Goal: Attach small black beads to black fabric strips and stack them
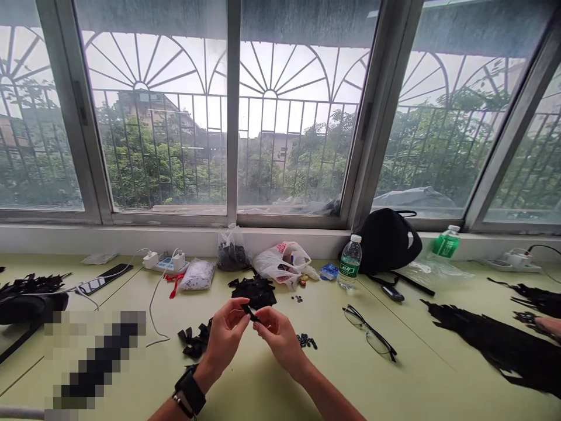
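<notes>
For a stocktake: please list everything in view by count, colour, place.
held strip: one, black, centre
strip piles: two, black, centre
small discs: many, dark, centre
glasses: one, dark-framed, right
bottles: two, clear/green, rear right
bag: one, black, rear right
filled bags: three, translucent, rear
power strips: two, white, rear
phone-like slab: one, black, left
fabric bunches: several, black, sides
table: one, green, foreground
window frames: several, grey, behind
another person's hand: one, bare, right edge
wristwatch: one, black, left wrist
left hand: one, bare, centre
right hand: one, bare, centre
</notes>
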The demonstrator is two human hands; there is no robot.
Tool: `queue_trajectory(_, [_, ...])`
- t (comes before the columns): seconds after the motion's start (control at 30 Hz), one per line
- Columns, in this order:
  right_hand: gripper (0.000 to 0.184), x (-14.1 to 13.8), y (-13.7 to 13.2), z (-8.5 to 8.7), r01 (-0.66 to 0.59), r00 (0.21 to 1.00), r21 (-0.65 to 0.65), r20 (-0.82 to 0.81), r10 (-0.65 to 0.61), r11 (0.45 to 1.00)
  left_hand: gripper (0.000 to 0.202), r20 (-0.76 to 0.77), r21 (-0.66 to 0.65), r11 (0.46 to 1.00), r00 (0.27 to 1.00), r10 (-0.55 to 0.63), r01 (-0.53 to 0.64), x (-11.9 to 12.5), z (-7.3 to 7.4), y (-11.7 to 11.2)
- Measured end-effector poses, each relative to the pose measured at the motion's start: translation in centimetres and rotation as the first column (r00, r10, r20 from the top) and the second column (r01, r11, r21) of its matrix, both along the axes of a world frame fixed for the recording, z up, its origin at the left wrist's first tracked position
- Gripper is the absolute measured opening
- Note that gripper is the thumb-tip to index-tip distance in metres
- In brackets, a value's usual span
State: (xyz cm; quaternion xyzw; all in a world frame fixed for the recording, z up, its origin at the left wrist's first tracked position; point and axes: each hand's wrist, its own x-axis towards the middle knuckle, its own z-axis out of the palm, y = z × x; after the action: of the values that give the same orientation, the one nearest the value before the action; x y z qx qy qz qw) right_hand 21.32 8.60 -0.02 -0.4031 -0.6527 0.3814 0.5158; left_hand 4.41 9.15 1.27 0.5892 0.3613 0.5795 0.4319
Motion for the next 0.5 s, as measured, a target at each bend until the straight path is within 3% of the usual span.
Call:
queue_trajectory(0.17, [0.015,0.6,0.0,0.6,0.160,0.983,0.145,0.061,-0.171,0.976,0.049,0.118,-0.151,0.984,0.990,-0.076,0.094,-0.1,0.5,-0.4])
queue_trajectory(0.3, [0.016,0.8,-0.5,1.2,0.176,0.957,0.361,0.155,-0.245,0.916,0.066,0.065,-0.292,0.912,0.958,-0.281,0.287,0.0,0.4,-0.5])
queue_trajectory(0.37, [0.017,0.8,-0.6,1.2,0.154,0.945,0.438,0.196,-0.261,0.886,0.065,0.012,-0.284,0.902,0.942,-0.336,0.325,0.3,0.2,-0.5])
queue_trajectory(0.5, [0.015,0.7,-0.8,1.0,0.142,0.933,0.458,0.233,-0.273,0.877,0.054,-0.094,-0.169,0.945,0.950,-0.297,0.278,0.6,-0.2,-0.2])
